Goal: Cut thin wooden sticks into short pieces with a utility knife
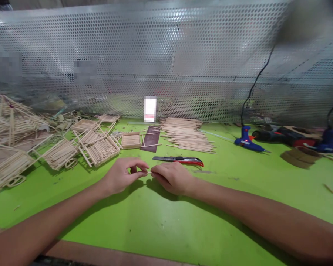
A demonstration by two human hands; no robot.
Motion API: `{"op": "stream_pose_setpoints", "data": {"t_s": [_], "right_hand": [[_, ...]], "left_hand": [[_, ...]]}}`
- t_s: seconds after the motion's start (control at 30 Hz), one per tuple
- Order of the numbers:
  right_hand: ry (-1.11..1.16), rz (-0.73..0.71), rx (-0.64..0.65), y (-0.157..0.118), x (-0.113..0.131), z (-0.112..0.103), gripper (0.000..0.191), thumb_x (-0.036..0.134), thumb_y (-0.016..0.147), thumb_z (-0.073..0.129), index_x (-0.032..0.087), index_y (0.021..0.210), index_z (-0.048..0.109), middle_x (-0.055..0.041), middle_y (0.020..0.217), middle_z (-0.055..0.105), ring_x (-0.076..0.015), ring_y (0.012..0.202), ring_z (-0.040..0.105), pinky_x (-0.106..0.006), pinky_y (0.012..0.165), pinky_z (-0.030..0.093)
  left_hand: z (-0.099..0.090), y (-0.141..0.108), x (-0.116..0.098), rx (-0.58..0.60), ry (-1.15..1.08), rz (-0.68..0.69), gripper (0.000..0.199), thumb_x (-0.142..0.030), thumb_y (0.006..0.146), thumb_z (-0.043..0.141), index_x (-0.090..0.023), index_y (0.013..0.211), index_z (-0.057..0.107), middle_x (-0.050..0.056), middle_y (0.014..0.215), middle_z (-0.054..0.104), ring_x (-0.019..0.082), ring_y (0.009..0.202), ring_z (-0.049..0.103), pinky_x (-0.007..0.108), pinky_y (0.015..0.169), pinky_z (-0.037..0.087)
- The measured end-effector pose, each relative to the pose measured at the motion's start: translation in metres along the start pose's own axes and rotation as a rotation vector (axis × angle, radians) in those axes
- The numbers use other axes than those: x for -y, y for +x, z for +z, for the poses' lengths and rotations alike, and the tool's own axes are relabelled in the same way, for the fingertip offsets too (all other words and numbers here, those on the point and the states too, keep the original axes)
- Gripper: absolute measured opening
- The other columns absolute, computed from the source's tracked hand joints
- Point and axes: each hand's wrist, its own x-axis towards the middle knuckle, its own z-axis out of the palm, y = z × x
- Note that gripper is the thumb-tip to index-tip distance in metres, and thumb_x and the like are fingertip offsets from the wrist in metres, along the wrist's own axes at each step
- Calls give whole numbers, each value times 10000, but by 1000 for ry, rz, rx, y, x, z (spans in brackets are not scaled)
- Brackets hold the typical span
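Short wooden stick (148, 172) pinched between the fingertips of both hands, over the green worktop (161, 221); left hand (119, 175) and right hand (172, 178) nearly closed on it, red-handled utility knife (178, 159) within easy reach, loose sticks (183, 135) piled beyond, blue glue gun (246, 140) off to the right, no lettering legible

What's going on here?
A person is pinching a small stick between the fingertips of the left hand and right hand, over a green table. A utility knife lies just beyond the hands, near a pile of sticks. Stick carts sit to the left, glue guns to the right.
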Motion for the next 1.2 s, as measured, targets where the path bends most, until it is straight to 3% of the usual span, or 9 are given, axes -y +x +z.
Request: {"op": "stream_pose_setpoints", "data": {"t_s": [0.27, 0.47, 0.93, 1.2], "right_hand": [[58, 27, 35, 2, 3, -1, 200, 265, 1091, 496, 157, 1105, 664, -50, 876, 722, -157, 701, 591, -282, 622, 377], [66, 130, 108, 6, 9, -5, 260, 274, 1106, 464, 167, 954, 646, -17, 745, 633, -144, 617, 506, -272, 592, 343], [145, 89, 50, 2, 5, 2, 125, 240, 1065, 556, 157, 1080, 649, -68, 894, 714, -172, 758, 617, -272, 657, 418], [147, 85, 86, 6, 7, -2, 238, 281, 1102, 485, 153, 1020, 669, -51, 844, 677, -163, 715, 565, -282, 663, 407]], "left_hand": [[2, -1, 1, 14, -58, -6, 170, -243, 925, 749, -213, 1087, 792, 32, 876, 815, 166, 742, 754, 269, 657, 621], [3, -2, 3, 24, -70, -14, 216, -241, 924, 753, -221, 1136, 784, 35, 893, 820, 169, 743, 762, 279, 676, 641], [3, -1, 3, 21, -106, -19, 240, -189, 895, 748, -238, 1127, 791, 17, 884, 823, 172, 764, 772, 272, 692, 635], [2, -2, 1, 24, -98, -20, 243, -189, 890, 738, -230, 1121, 800, 31, 900, 826, 176, 761, 768, 281, 686, 637]]}}
